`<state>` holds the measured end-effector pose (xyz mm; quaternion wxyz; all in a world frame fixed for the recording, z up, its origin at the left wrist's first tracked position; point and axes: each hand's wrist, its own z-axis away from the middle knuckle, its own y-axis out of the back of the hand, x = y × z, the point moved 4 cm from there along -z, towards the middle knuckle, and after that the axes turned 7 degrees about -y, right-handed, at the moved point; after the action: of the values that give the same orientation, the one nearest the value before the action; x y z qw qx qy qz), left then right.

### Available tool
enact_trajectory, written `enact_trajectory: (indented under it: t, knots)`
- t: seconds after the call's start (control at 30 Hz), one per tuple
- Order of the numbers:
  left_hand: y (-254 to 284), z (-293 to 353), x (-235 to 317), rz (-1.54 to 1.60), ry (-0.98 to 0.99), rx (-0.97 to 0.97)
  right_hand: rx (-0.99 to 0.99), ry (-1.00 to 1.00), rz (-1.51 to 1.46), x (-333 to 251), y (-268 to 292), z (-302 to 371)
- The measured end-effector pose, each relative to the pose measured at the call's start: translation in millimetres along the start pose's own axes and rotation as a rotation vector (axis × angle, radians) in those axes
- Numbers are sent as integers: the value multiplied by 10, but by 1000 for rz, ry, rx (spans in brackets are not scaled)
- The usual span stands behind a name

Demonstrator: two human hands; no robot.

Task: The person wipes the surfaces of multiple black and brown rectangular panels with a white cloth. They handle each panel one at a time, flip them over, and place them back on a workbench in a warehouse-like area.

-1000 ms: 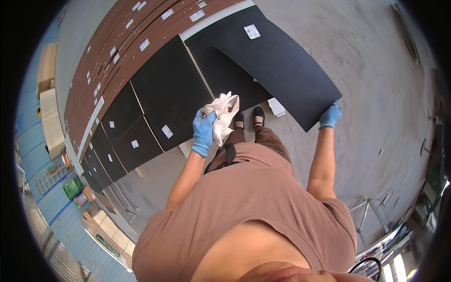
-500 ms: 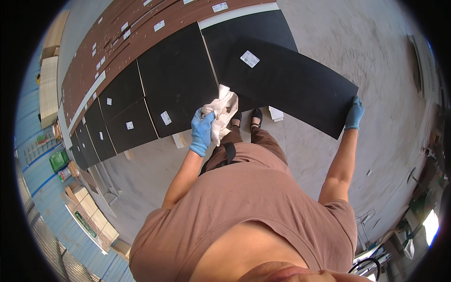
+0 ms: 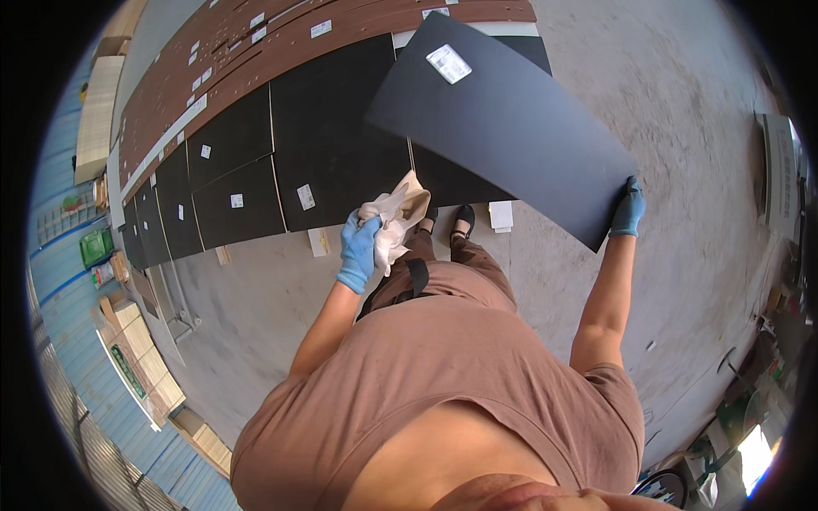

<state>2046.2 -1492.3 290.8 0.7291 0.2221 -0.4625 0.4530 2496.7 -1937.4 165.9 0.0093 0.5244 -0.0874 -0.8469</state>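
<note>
My left hand, in a blue glove, grips a crumpled cream cloth in front of my waist. My right hand, also gloved in blue, holds the near right corner of a large dark board, lifted and tilted above the floor. A white sticker sits near the board's far end. The cloth touches the board's near left edge. My feet in dark shoes show below the board.
Several black panels with small white stickers lie in a row on the concrete floor, brown panels behind them. A small white block lies by my feet. Stacked boards and boxes line the left wall.
The board has swung up and leftward as my right hand lifted its corner higher. My left hand with the cloth stays near my waist; the view has tilted.
</note>
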Motion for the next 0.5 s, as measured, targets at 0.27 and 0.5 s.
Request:
enact_trajectory:
  t: [0.27,0.5]
  knots:
    - [503,272,-64,-285,72,-221,24,-116,-178,277,-111,104]
    - [1074,489,-136,-122,224,-95,-82,-126,-99,67,-244,127]
